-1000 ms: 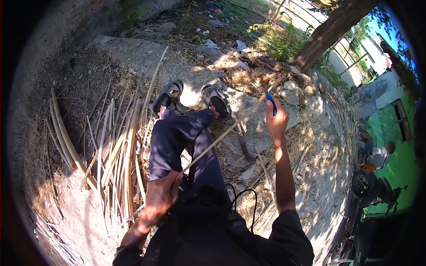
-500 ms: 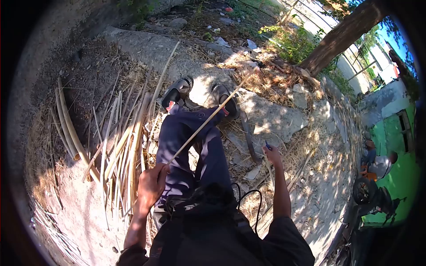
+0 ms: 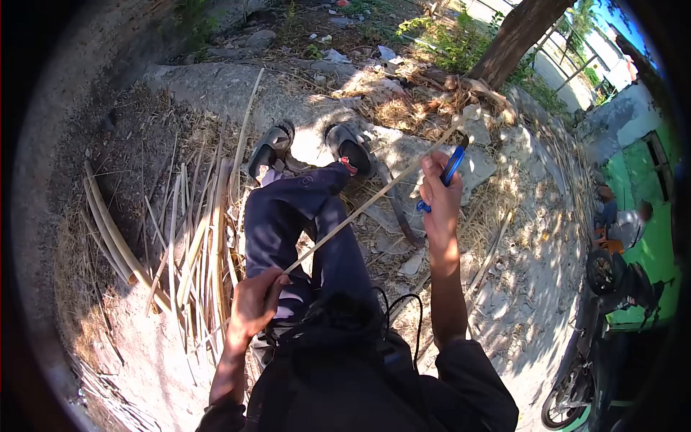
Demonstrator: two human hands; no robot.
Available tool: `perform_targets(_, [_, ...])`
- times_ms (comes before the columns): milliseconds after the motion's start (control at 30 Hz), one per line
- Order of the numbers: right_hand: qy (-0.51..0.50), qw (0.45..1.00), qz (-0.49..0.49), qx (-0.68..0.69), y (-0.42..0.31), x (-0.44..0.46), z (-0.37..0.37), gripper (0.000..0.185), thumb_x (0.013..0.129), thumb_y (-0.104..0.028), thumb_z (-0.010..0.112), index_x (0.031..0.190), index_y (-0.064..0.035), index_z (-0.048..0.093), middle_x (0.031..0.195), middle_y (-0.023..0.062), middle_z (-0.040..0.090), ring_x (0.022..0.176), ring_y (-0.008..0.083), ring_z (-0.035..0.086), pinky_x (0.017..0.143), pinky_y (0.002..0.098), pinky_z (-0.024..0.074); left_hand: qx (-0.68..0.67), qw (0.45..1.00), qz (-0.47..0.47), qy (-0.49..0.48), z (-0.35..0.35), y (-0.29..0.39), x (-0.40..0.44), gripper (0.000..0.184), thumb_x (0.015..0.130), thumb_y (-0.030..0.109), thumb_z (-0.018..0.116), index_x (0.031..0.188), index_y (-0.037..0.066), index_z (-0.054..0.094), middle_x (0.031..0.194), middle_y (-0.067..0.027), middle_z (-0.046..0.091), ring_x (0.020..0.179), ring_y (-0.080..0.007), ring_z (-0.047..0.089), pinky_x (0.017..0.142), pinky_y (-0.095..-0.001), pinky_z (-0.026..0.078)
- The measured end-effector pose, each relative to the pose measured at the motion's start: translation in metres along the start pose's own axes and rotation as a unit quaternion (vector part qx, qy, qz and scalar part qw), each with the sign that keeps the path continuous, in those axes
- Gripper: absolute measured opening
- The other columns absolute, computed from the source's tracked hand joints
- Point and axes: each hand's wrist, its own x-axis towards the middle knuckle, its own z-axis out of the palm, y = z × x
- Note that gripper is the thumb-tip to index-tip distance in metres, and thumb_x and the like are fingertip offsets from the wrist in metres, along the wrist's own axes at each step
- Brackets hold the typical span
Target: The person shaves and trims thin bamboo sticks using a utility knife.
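Observation:
A long thin pale strip (image 3: 350,218), which looks like split bamboo, slants across my lap from lower left to upper right. My left hand (image 3: 253,302) is closed round its lower end above my thigh. My right hand (image 3: 440,198) is wrapped round a blue-handled tool (image 3: 453,164) with a dark tip, probably a knife; its fingertips are beside the upper part of the strip. Whether they touch the strip is hard to tell. A dark curved blade (image 3: 400,209) lies on the ground right of my shoes.
Split strips and canes (image 3: 209,252) lie heaped at my left, with thicker curved pieces (image 3: 108,223) beyond. A tree trunk (image 3: 515,43) leans at the upper right. Two people (image 3: 630,225) and a motorcycle (image 3: 604,273) are by a green wall (image 3: 640,180).
My right hand with the blue tool has moved out and up from beside my lap to the upper part of the strip. My left hand still grips the lower end.

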Motion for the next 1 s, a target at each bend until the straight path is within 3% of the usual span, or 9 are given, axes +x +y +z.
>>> perform_targets(100, [0.001, 0.999, 0.005, 0.038, 0.004, -0.003, -0.001, 0.037, 0.102, -0.008, 0.073, 0.136, 0.0013, 0.063, 0.083, -0.0026, 0.061, 0.053, -0.0003, 0.038, 0.047, 0.0208, 0.0274, 0.003, 1.0, 0.022, 0.009, -0.006, 0.002, -0.002, 0.011, 0.104, 0.011, 0.066, 0.105, 0.003, 0.073, 0.076, -0.0174, 0.069, 0.066, -0.032, 0.07, 0.062, -0.0386, 0.052])
perform_targets(167, [-0.011, 0.998, 0.013, 0.066, -0.002, -0.007, 0.0, 0.036, 0.102, -0.008, 0.074, 0.135, 0.0014, 0.063, 0.08, -0.0047, 0.055, 0.053, -0.0001, 0.038, 0.047, 0.0212, 0.0273, 0.045, 0.994, -0.067, -0.069, -0.016, 0.01, -0.002, 0.017, 0.108, 0.013, 0.062, 0.105, -0.001, 0.072, 0.083, -0.0162, 0.073, 0.069, -0.0229, 0.069, 0.068, -0.0352, 0.053])
perform_targets(400, [-0.018, 0.995, 0.029, 0.097, -0.019, -0.02, -0.001, 0.026, 0.101, -0.007, 0.074, 0.126, -0.0019, 0.067, 0.097, 0.0066, 0.075, 0.052, 0.0003, 0.04, 0.046, 0.0201, 0.0286, 0.021, 0.993, -0.055, -0.1, -0.026, 0.018, 0.008, 0.02, 0.107, 0.018, 0.065, 0.107, -0.001, 0.073, 0.078, -0.014, 0.071, 0.067, -0.0192, 0.066, 0.069, -0.0338, 0.052])
perform_targets(500, [-0.031, 0.996, 0.015, 0.088, -0.018, -0.026, -0.001, 0.022, 0.102, -0.008, 0.072, 0.123, -0.0037, 0.069, 0.101, 0.0098, 0.076, 0.051, 0.0004, 0.04, 0.046, 0.0194, 0.03, -0.016, 0.998, 0.025, -0.056, -0.023, 0.017, 0.013, 0.044, 0.095, 0.034, 0.082, 0.123, 0.002, 0.069, 0.099, -0.0153, 0.073, 0.088, -0.0334, 0.075, 0.081, -0.0411, 0.059])
perform_targets(533, [-0.033, 0.997, 0.007, 0.068, -0.018, -0.03, 0.003, 0.021, 0.103, -0.008, 0.071, 0.123, -0.0049, 0.07, 0.101, 0.0105, 0.074, 0.051, 0.0005, 0.04, 0.047, 0.0189, 0.031, 0.002, 0.997, 0.042, -0.067, -0.025, 0.028, 0.019, 0.059, 0.088, 0.038, 0.088, 0.129, 0.002, 0.065, 0.116, -0.0162, 0.07, 0.101, -0.0356, 0.073, 0.088, -0.0435, 0.059])
perform_targets(767, [-0.055, 0.994, 0.023, 0.086, -0.035, -0.055, 0.038, 0.015, 0.1, -0.005, 0.075, 0.115, -0.0029, 0.071, 0.094, 0.0078, 0.077, 0.052, 0.0003, 0.039, 0.048, 0.0216, 0.0266, 0.028, 0.991, 0.129, 0.028, -0.002, 0.084, 0.057, 0.055, 0.09, 0.028, 0.085, 0.133, 0.002, 0.063, 0.123, -0.0156, 0.067, 0.106, -0.0321, 0.07, 0.092, -0.0413, 0.057])
perform_targets(900, [-0.063, 0.991, 0.029, 0.114, -0.037, -0.062, 0.042, 0.022, 0.1, -0.007, 0.076, 0.12, -0.0026, 0.069, 0.097, 0.0092, 0.078, 0.052, 0.0002, 0.038, 0.048, 0.0219, 0.0257, -0.01, 0.995, 0.087, -0.038, 0.006, 0.093, 0.065, 0.026, 0.1, 0.013, 0.073, 0.121, -0.001, 0.066, 0.099, -0.0147, 0.07, 0.075, -0.0265, 0.069, 0.068, -0.0362, 0.053])
perform_targets(933, [-0.063, 0.991, 0.029, 0.114, -0.04, -0.063, 0.042, 0.022, 0.1, -0.007, 0.076, 0.12, -0.0026, 0.069, 0.097, 0.0092, 0.078, 0.052, 0.0002, 0.038, 0.048, 0.0219, 0.0257, -0.043, 0.979, 0.191, 0.047, 0.021, 0.083, 0.071, 0.013, 0.105, 0.007, 0.064, 0.114, -0.002, 0.068, 0.076, -0.0108, 0.063, 0.059, -0.0193, 0.057, 0.057, -0.0341, 0.043])
perform_targets(1000, [-0.051, 0.996, 0.039, 0.059, -0.043, -0.064, 0.042, 0.027, 0.1, -0.008, 0.075, 0.125, -0.0008, 0.067, 0.092, 0.0067, 0.075, 0.056, 0.0021, 0.043, 0.052, 0.0211, 0.0321, -0.055, 0.988, 0.146, 0.0, 0.015, 0.087, 0.067, 0.012, 0.105, 0.007, 0.063, 0.112, -0.001, 0.069, 0.071, -0.0084, 0.058, 0.057, -0.016, 0.051, 0.055, -0.0332, 0.04])
